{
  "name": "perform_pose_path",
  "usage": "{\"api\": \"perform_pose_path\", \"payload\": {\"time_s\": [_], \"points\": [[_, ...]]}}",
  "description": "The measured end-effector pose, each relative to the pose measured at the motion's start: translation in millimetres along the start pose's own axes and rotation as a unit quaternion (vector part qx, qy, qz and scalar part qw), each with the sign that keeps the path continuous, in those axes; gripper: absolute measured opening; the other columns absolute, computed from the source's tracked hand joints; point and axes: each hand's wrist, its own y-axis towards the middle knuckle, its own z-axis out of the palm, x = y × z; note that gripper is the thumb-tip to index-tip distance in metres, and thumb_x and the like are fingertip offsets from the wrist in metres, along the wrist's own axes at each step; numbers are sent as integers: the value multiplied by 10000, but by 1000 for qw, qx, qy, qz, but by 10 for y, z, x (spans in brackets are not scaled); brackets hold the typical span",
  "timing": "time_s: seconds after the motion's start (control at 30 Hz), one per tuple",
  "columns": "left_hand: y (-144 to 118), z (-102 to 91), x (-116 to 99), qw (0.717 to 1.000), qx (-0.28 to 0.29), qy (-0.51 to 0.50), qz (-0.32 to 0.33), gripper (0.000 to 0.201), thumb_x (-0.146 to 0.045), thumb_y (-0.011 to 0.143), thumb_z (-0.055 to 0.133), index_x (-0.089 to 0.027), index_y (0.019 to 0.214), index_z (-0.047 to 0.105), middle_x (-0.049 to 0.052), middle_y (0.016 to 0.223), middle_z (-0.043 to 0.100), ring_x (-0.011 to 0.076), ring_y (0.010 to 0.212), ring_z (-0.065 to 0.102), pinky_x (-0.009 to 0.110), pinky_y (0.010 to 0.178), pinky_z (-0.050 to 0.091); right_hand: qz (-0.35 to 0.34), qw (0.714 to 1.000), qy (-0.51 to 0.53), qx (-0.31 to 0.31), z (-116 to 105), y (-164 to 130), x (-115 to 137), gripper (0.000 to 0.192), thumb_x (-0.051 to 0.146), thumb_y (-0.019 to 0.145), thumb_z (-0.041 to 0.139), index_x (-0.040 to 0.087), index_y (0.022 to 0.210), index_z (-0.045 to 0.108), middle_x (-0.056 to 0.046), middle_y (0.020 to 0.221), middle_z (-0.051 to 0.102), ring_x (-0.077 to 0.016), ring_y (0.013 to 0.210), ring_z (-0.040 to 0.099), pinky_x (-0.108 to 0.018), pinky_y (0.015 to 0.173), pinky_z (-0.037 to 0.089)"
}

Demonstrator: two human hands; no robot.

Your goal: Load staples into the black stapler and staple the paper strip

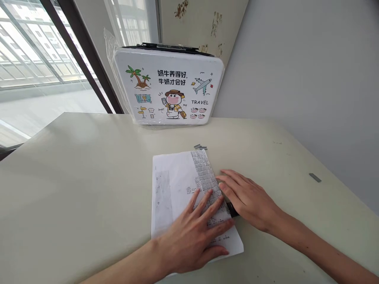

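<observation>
White printed sheets of paper (162, 162) lie on the table, apparently more than one layer. Along their right side runs a shiny grey strip with a brick-like pattern (203, 169); its material I cannot make out. My left hand (194, 232) rests flat on the paper with its fingers spread, the fingertips reaching the strip. Beside the paper's right edge is my right hand (247, 199), fingers stretched out and touching or very near that edge. A small black object (232, 210) shows between the paper and my right hand, mostly hidden.
A white case with cartoon travel pictures (174, 86), partly in clear plastic, stands at the table's back edge. Small grey strips (200, 147) lie just beyond the paper. Another grey strip (315, 177) is far right. A grey wall (310, 71) borders the right side.
</observation>
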Motion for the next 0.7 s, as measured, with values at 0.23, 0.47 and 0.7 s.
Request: {"api": "perform_pose_path", "payload": {"time_s": [0.23, 0.47, 0.7], "points": [[6, 17, 10, 1000, -9, -6, -2, 751, -472, 981, 692, -298, 1633, 362, 105, 1747, 174, 416, 1588, 176, 624, 1276, 185, -20, 996, -82, -21, 92, 10, 29, 518, 425, 1101, 247, 324, 1503, 558, -29, 1637, 467, -287, 1527, 406, -566, 1191, 428], [6, -17, 31, 1000, -3, -27, 0, 750, -453, 977, 705, -308, 1632, 371, 124, 1752, 131, 430, 1581, 182, 633, 1274, 186, -45, 981, -159, -104, 228, 22, 59, 485, 296, 1071, 325, 279, 1494, 564, -102, 1622, 476, -324, 1487, 453, -570, 1163, 434], [22, -32, 28, 999, 7, -36, -7, 645, -428, 982, 705, -307, 1571, 473, 122, 1754, 119, 430, 1582, 162, 643, 1271, 186, -53, 984, -136, -103, 204, 31, 33, 492, 319, 1075, 335, 320, 1537, 505, -62, 1619, 489, -303, 1479, 467, -548, 1162, 450]]}}
